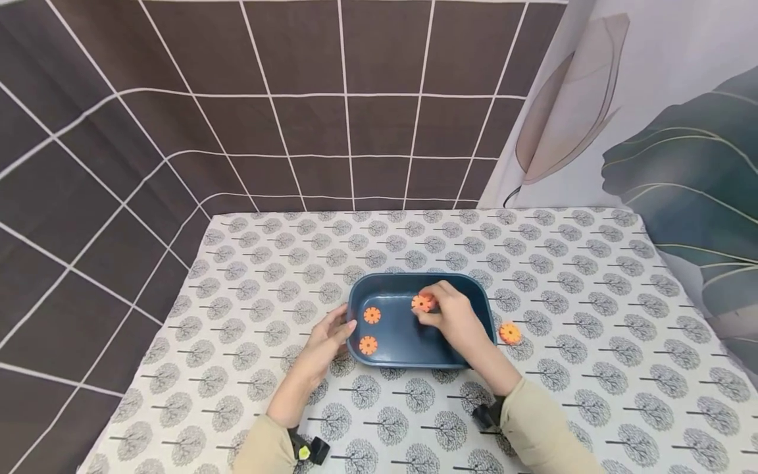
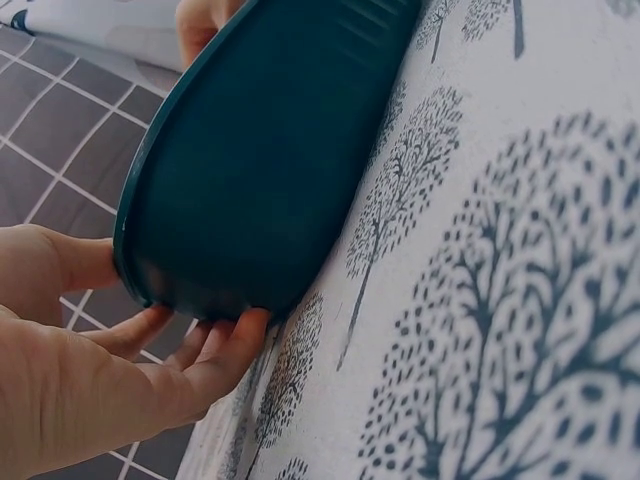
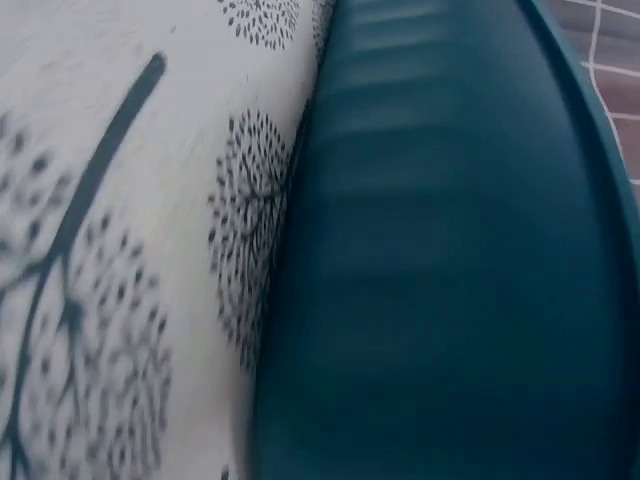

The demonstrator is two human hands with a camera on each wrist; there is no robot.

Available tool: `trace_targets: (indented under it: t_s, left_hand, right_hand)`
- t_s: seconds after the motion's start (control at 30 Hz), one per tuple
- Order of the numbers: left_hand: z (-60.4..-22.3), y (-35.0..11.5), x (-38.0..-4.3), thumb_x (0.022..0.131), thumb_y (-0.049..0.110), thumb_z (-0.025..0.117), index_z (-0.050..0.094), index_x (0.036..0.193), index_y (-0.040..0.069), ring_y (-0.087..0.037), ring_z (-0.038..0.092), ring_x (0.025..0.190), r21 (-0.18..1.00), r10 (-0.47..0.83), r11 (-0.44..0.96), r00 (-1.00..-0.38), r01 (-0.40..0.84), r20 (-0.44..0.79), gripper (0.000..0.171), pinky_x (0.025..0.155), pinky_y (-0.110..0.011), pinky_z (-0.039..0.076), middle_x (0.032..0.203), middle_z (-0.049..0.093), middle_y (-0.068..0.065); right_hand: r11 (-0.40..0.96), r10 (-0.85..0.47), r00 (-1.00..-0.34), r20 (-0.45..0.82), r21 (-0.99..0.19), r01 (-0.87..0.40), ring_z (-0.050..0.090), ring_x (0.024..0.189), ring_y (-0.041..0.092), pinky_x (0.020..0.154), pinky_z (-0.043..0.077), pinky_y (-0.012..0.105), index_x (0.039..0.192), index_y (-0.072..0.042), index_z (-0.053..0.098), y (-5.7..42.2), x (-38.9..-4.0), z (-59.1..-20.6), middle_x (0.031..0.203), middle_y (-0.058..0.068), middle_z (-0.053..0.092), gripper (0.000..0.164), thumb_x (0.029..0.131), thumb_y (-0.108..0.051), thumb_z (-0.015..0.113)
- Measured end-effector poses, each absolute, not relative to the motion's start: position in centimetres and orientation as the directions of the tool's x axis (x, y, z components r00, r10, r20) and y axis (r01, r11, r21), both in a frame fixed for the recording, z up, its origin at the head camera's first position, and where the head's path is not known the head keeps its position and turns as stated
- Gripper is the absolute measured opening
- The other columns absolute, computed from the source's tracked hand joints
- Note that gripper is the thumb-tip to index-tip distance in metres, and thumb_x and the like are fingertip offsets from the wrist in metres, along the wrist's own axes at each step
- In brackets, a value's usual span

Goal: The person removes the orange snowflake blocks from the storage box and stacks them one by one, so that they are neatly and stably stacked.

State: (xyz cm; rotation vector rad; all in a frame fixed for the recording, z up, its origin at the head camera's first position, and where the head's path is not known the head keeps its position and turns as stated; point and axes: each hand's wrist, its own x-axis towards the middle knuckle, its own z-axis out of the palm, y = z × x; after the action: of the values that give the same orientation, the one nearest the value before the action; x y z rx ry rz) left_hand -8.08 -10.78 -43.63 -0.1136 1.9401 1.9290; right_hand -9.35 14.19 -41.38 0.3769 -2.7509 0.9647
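A dark blue basin (image 1: 414, 359) stands on the tablecloth. My left hand (image 1: 322, 345) grips its left end, thumb at the rim and fingers against the outer wall, as the left wrist view also shows. Inside the basin, my right hand (image 1: 456, 316) pinches an orange notched disc (image 1: 421, 303) with a small centre hole between thumb and fingers. Two similar discs lie at the basin's left side, an upper disc (image 1: 372, 315) and a lower disc (image 1: 368, 345). In the right wrist view the basin's outer wall (image 3: 440, 270) hides the right hand.
Just right of the basin, another orange notched disc (image 1: 510, 333) lies on the tree-patterned tablecloth (image 1: 260, 276). Behind the table hangs a dark curtain with a white grid (image 1: 385, 125). A pale leaf-patterned curtain (image 1: 568, 112) hangs at the right.
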Motion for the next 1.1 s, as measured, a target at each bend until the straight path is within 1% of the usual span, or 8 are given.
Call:
trace_targets:
  t_s: [0.2,0.37,0.53,0.7,0.9,1.1]
  left_hand:
    - [-43.4,-10.8,-8.0,0.093,0.023,0.055,0.031,0.144,0.007,-0.033,0.044,0.123,0.940,0.220,0.056,-0.914,-0.337,-0.341,0.059,0.097,-0.044,0.044,0.142,0.038,-0.018]
    - [-43.4,-10.7,-8.0,0.093,0.022,0.055,0.031,0.144,0.008,-0.033,0.045,0.122,0.939,0.220,0.048,-0.913,-0.340,-0.342,0.058,0.097,-0.043,0.044,0.141,0.039,-0.018]
    - [-43.5,-10.8,-8.1,0.093,0.021,0.055,0.032,0.144,0.009,-0.032,0.044,0.123,0.935,0.218,0.047,-0.910,-0.351,-0.352,0.058,0.097,-0.044,0.043,0.142,0.039,-0.016]
    - [-43.4,-10.7,-8.2,0.092,0.024,0.056,0.031,0.144,0.010,-0.032,0.044,0.125,0.938,0.222,0.054,-0.912,-0.343,-0.346,0.059,0.099,-0.045,0.041,0.143,0.038,-0.016]
    - [-43.3,-10.6,-8.4,0.092,0.023,0.056,0.032,0.144,0.010,-0.032,0.045,0.123,0.940,0.225,0.050,-0.913,-0.338,-0.340,0.058,0.098,-0.045,0.042,0.143,0.038,-0.016]
    - [-43.2,-10.7,-8.1,0.093,0.023,0.056,0.031,0.144,0.010,-0.032,0.044,0.123,0.937,0.219,0.063,-0.912,-0.342,-0.348,0.059,0.098,-0.044,0.042,0.143,0.038,-0.016]
  right_hand:
    - [0.741,-0.194,-0.891,0.411,-0.534,-0.408,0.055,0.073,0.013,0.063,0.053,0.026,0.095,-0.002,0.066,16.2,-9.0,-41.4,0.087,0.004,0.059,0.031,0.072,-0.015,0.080]
    - [0.736,-0.207,-0.859,0.468,-0.505,-0.452,0.056,0.070,0.014,0.060,0.054,0.027,0.093,0.000,0.066,17.6,-8.6,-41.4,0.086,0.006,0.061,0.032,0.068,-0.011,0.082]
    - [0.737,-0.217,-0.866,0.450,-0.507,-0.448,0.057,0.070,0.014,0.060,0.055,0.027,0.094,0.000,0.065,19.0,-8.3,-41.3,0.085,0.006,0.063,0.032,0.068,-0.010,0.082]
    - [0.761,-0.191,-0.884,0.428,-0.504,-0.408,0.060,0.073,0.016,0.064,0.056,0.034,0.097,-0.001,0.065,20.4,-7.9,-40.9,0.088,0.007,0.065,0.034,0.068,-0.009,0.080]
    - [0.770,-0.154,-0.889,0.431,-0.512,-0.381,0.061,0.078,0.017,0.068,0.054,0.038,0.100,-0.002,0.064,22.0,-7.3,-40.8,0.090,0.006,0.065,0.035,0.068,-0.004,0.079]
    - [0.794,-0.118,-0.886,0.448,-0.493,-0.355,0.060,0.078,0.019,0.066,0.054,0.040,0.098,-0.002,0.064,23.4,-6.3,-41.1,0.088,0.005,0.064,0.037,0.066,-0.004,0.081]
